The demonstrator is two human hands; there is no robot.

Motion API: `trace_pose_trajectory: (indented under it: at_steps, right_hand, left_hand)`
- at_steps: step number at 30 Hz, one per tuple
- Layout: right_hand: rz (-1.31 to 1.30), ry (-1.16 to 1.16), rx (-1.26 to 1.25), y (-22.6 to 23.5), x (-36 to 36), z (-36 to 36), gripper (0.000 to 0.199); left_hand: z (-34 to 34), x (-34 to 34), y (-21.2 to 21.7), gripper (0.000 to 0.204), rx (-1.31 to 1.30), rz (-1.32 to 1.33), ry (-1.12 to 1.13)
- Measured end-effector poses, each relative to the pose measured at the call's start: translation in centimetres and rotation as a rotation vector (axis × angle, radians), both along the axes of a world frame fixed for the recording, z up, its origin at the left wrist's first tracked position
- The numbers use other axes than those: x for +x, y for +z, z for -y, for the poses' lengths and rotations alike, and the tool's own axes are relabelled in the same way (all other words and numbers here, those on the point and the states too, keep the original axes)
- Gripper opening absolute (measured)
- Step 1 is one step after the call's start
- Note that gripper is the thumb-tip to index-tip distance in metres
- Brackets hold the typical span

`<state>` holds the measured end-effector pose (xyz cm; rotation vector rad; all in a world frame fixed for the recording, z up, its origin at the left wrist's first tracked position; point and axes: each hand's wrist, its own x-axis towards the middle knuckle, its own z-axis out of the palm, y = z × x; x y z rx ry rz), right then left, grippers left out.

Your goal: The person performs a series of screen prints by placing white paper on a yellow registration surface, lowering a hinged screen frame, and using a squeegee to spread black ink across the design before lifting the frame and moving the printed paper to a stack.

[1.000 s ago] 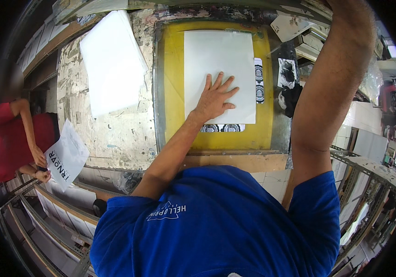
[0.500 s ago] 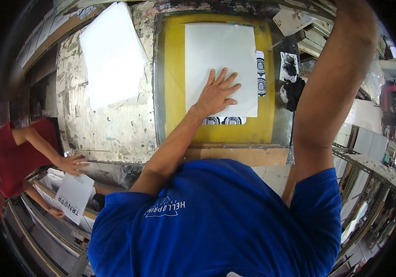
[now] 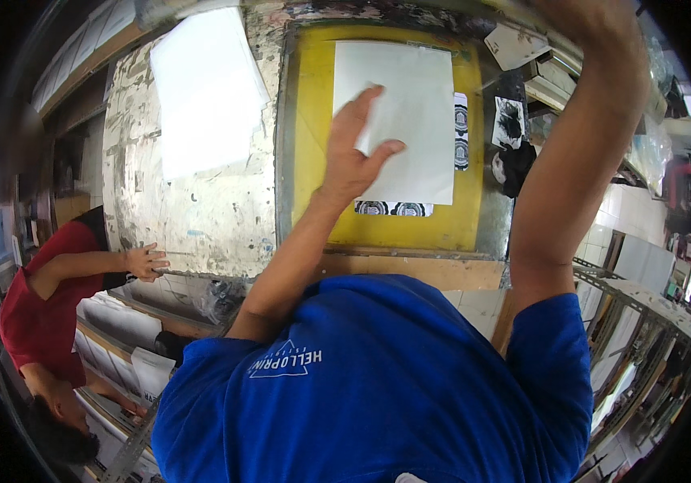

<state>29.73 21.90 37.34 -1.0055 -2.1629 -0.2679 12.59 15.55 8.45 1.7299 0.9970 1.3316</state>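
Item: white rectangular paper sheet [image 3: 398, 121], upper centre of the frame, lying flat on a yellow screen-printing frame [image 3: 313, 161]. Black round printed marks [image 3: 394, 208] show just below the sheet's lower edge and along its right edge.

Left hand [image 3: 353, 153]: over the sheet's left part, fingers [image 3: 362, 105] spread narrow and slightly curled, thumb on the paper; holding nothing.

Right hand: arm raised to the upper right of the frame, the hand cut off at the rim; fingers' state cannot be told.

Adjacent: stack of white paper sheets [image 3: 204, 92], upper left, on a paint-worn tabletop [image 3: 192, 217]. Another person in a red shirt [image 3: 35, 298], lower left, rests a hand [image 3: 146, 262] on the tabletop's edge.
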Motion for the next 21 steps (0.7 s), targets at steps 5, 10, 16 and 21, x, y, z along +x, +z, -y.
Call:
trace_pose_trajectory:
  at_steps: [5, 10, 16, 21]
  right_hand:
    - [-0.097, 0.009, -0.331, -5.4, 0.2, 4.4, 0.042]
    - [0.010, -0.096, -0.250, -11.6, -1.5, 10.2, 0.054]
    - [-0.105, -0.060, -0.726, -21.2, -1.7, 11.7, 0.052]
    - [0.140, -0.107, -0.782, -28.1, -2.2, 13.6, 0.077]
  left_hand:
    - [1.3, -5.6, 6.6, 0.087, 0.094, 0.613, 0.257]
    - [8.1, -8.9, 4.6, 0.052, -0.317, 0.517, 0.456]
    - [14.0, -12.9, -8.3, 0.110, -0.478, 0.242, 0.277]
    - [13.7, -12.8, -9.4, 0.104, -0.157, -0.436, 0.406]
